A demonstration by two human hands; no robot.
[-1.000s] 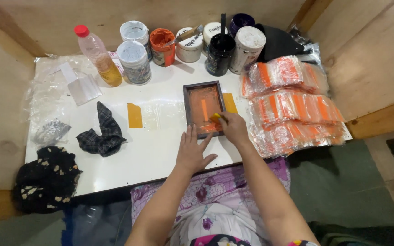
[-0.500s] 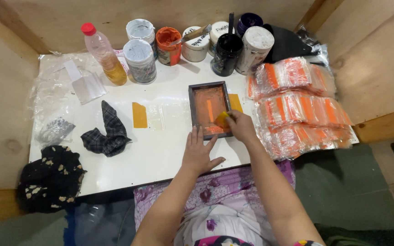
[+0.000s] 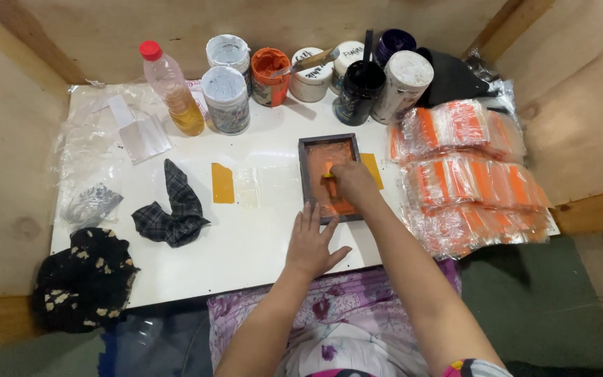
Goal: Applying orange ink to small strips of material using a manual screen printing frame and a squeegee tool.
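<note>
The right hand (image 3: pixel 354 183) pinches a small orange scraper (image 3: pixel 329 172) in its grip over the dark-framed screen (image 3: pixel 328 177); the left hand (image 3: pixel 312 244) lies flat and wide on the white surface (image 3: pixel 246 244) just below the frame.

Right hand (image 3: pixel 354 183) closed over small orange tool; tool's working end covered by fingers, shape not resolved. Lower part of dark-framed screen (image 3: pixel 329 178) masked by right hand; near edge overlapped by left hand (image 3: pixel 312 244) fingertips. Orange patch (image 3: pixel 372 170) right of frame partly hidden behind frame and wrist. Black pouch (image 3: pixel 451 77) at upper right partly blocked by jars. Both forearms cut off at bottom edge. Contents of clear packets (image 3: pixel 469 167) blurred, seen only as orange strips.
</note>
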